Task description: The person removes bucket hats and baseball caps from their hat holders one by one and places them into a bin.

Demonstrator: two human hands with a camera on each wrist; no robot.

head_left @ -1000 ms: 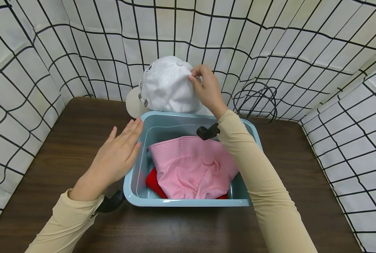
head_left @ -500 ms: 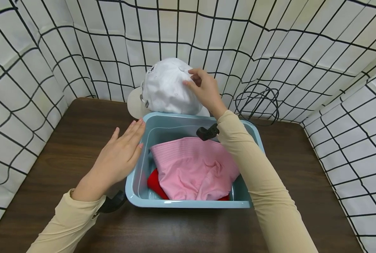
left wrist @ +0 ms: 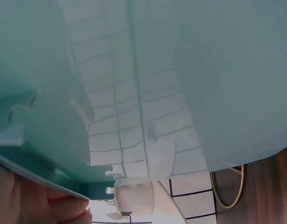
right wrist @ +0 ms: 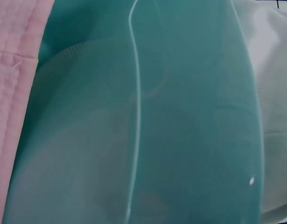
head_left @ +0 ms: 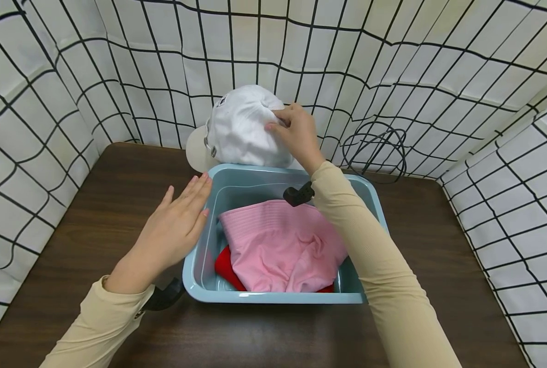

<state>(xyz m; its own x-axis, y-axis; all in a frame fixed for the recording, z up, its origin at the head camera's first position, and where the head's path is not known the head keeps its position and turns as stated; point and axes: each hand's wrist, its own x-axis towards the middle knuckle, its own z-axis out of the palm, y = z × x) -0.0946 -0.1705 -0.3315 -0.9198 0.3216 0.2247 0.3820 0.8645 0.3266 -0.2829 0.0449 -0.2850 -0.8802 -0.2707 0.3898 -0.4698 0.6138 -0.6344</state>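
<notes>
A white baseball cap [head_left: 248, 128] stands behind the light-blue plastic basin [head_left: 273, 297], its pale brim toward the left. My right hand [head_left: 298, 135] pinches the side of its crown between thumb and fingers, and the cloth creases there. Straight fingers of my left hand [head_left: 174, 227] rest along the basin's left rim. Inside the basin lies a pink bucket hat [head_left: 282, 245], on top of a red cloth item [head_left: 226, 268] that is mostly hidden. In the left wrist view, fingertips [left wrist: 68, 207] touch the basin's rim. The right wrist view shows basin wall [right wrist: 195, 121], without the hand.
The basin stands on a dark brown wooden table [head_left: 273, 337]. Black wire grid panels [head_left: 301, 56] with white sheeting behind them enclose the back and sides. A loose coil of black cable [head_left: 374, 148] lies against the back panel, right of the cap.
My right hand has lowered slightly and its fingers have closed on the cap's crown, which is now creased. The left hand keeps its place on the basin's rim.
</notes>
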